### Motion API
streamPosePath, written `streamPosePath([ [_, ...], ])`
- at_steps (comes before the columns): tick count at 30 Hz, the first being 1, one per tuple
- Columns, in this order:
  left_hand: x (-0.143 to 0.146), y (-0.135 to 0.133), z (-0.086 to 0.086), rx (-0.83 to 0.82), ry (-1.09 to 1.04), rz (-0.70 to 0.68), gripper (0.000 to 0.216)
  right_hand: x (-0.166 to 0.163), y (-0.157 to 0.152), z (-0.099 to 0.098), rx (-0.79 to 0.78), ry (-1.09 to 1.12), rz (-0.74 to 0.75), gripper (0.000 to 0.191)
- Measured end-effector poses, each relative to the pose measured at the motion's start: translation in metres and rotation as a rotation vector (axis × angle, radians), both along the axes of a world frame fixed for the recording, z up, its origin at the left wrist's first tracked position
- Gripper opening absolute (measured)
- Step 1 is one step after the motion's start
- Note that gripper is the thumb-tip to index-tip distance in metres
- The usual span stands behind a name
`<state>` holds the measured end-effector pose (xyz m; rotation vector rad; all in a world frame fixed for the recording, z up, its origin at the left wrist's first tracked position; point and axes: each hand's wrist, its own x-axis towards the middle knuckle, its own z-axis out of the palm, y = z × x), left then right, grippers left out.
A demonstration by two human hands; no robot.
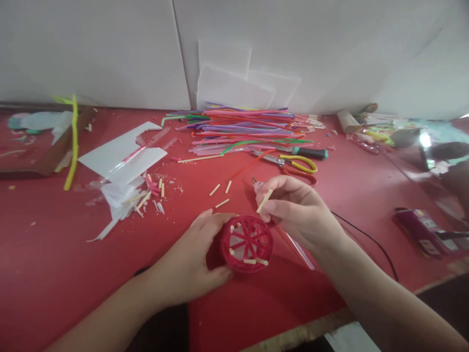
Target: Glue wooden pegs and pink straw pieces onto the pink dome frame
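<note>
My left hand (194, 259) is wrapped round a small red wheel-shaped piece (247, 243) with spokes, holding it on the red table (54, 244). Several short cream straw pieces are stuck in the wheel. My right hand (296, 208) hovers just above and right of the wheel, pinching one short cream straw piece (264, 201) between thumb and fingers. Loose cream straw pieces (222, 191) lie on the table just behind the wheel.
A pile of coloured straws (242, 129) lies at the back. Scissors with yellow and red handles (293, 164) and a green-handled tool (311, 153) lie nearby. White paper sheets and scraps (124, 156) are at the left, a purple box (421, 230) and a black cable (366, 239) at the right.
</note>
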<state>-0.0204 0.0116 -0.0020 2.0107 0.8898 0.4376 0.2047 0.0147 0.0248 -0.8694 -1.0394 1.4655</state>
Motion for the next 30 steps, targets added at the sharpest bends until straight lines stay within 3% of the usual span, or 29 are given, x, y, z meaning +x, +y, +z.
streamPosePath([
  [6,0.000,0.000,-0.001,0.032,0.008,-0.009,0.055,-0.002,-0.006,-0.011,0.249,-0.243,-0.170,0.031],
  [15,0.000,0.000,-0.001,0.005,-0.014,-0.015,0.054,0.001,-0.007,-0.018,0.653,-0.738,-0.201,0.014],
  [22,0.001,0.001,-0.001,0.041,-0.016,-0.012,0.058,-0.001,-0.006,-0.011,0.831,-0.806,-0.184,0.017],
  [30,-0.001,0.001,-0.001,0.044,-0.022,-0.008,0.060,-0.001,-0.005,-0.013,0.873,-0.829,-0.142,0.022],
])
